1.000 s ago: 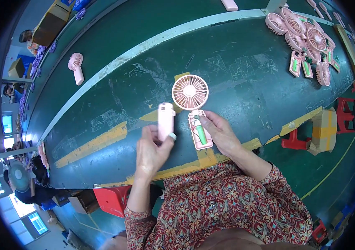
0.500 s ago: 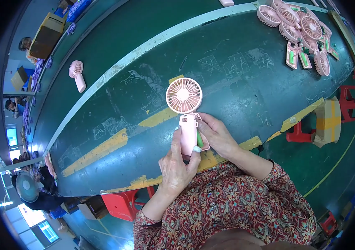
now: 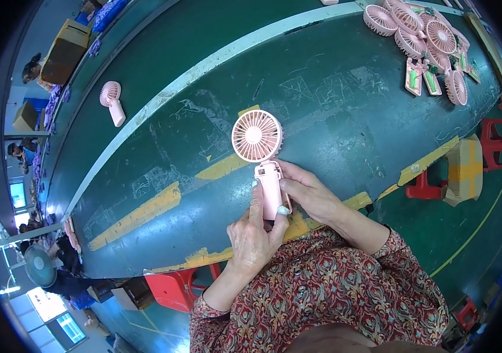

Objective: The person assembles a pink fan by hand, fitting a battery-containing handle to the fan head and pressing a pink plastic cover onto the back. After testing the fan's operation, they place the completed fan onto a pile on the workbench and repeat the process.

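Observation:
A pink handheld fan (image 3: 256,136) is held over the near part of the table, its round grille pointing away from me. My left hand (image 3: 249,238) has its thumb and fingers closed on the lower handle, with pale coverings on two fingertips. From the right, my right hand (image 3: 310,191) pinches the handle's upper side, just under the grille. Along the handle's right edge part of a second shell half shows, pressed close to the front half. The inside of the handle is hidden.
At the far right lies a pile of pink fans (image 3: 424,35) with opened handles and green parts. Another pink fan (image 3: 113,104) lies beyond the pale dividing strip on the left. Red stools (image 3: 171,289) and a taped cardboard box (image 3: 464,169) stand beside the table. People work at far left.
The two handle halves have come together, and the green part between them is now out of sight. The grille has tilted slightly left. The far-left fan has shifted slightly right.

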Demonstrator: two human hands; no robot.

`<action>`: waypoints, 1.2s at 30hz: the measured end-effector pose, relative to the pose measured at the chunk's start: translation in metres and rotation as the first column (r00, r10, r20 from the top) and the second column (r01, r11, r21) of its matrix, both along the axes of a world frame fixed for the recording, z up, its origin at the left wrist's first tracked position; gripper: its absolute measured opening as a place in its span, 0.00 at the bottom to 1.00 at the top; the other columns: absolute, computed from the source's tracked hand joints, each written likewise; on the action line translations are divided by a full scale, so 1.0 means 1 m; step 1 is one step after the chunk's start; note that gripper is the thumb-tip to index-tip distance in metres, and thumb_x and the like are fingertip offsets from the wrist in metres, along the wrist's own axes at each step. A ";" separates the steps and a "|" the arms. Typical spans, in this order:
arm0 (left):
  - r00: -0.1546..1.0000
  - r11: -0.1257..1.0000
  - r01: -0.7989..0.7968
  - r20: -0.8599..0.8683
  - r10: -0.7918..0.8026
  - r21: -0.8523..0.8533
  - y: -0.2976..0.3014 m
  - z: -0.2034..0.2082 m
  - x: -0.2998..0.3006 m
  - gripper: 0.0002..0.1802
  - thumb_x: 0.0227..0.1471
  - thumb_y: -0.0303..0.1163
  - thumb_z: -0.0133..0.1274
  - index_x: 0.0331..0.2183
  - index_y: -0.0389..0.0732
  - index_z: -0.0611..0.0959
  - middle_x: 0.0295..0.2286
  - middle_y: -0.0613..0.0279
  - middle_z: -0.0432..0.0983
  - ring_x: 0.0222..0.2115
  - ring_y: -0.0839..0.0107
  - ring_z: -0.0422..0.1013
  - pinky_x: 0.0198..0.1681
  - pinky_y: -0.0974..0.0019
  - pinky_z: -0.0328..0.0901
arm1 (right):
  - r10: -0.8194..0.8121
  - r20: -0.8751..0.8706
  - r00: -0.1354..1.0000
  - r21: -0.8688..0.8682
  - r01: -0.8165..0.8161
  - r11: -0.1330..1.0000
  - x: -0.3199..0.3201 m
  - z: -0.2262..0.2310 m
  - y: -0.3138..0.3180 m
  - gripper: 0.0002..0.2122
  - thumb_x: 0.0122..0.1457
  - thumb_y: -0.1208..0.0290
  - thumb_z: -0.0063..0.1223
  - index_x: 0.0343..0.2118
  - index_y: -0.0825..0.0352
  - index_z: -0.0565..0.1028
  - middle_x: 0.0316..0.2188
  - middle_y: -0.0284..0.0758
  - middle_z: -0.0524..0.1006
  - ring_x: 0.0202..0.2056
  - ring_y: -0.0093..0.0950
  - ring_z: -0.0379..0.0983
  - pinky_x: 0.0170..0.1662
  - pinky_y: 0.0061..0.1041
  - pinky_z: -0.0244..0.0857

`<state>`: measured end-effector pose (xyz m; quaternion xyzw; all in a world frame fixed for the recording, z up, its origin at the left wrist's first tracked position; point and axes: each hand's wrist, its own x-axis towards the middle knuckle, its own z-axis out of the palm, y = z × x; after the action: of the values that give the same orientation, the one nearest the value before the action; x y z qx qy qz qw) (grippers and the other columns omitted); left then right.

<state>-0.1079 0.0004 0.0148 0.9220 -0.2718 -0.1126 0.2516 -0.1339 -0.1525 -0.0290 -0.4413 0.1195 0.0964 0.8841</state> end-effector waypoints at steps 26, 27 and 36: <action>0.990 0.993 0.085 0.123 -0.074 -0.086 0.007 -0.018 -0.002 0.38 0.40 0.37 0.57 0.50 0.26 0.65 0.17 0.49 0.75 0.15 0.57 0.73 0.18 0.55 0.68 | -0.121 0.019 0.992 -0.282 0.122 0.952 0.001 0.011 0.021 0.20 0.63 0.68 0.41 0.56 0.70 0.60 0.47 0.36 0.69 0.47 0.23 0.65 0.51 0.22 0.59; 0.994 0.994 0.089 0.074 -0.085 -0.058 0.006 -0.018 -0.004 0.39 0.41 0.38 0.56 0.51 0.26 0.64 0.18 0.48 0.74 0.15 0.56 0.73 0.18 0.55 0.67 | -0.132 -0.001 0.991 -0.289 0.126 0.949 0.000 0.009 0.022 0.20 0.63 0.68 0.41 0.55 0.71 0.61 0.47 0.35 0.69 0.46 0.23 0.65 0.50 0.21 0.60; 0.998 0.996 0.062 0.027 -0.061 -0.065 0.008 -0.020 -0.010 0.39 0.46 0.44 0.52 0.51 0.23 0.62 0.17 0.45 0.73 0.15 0.51 0.71 0.19 0.52 0.65 | -0.139 -0.014 0.990 -0.221 0.132 0.966 -0.001 0.004 0.028 0.19 0.63 0.68 0.41 0.55 0.71 0.62 0.45 0.35 0.71 0.43 0.21 0.67 0.47 0.22 0.63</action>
<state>-0.1182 0.0087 -0.0048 0.9057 -0.3068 -0.0996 0.2750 -0.1351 -0.1244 -0.0254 -0.5256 0.1723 0.0286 0.8326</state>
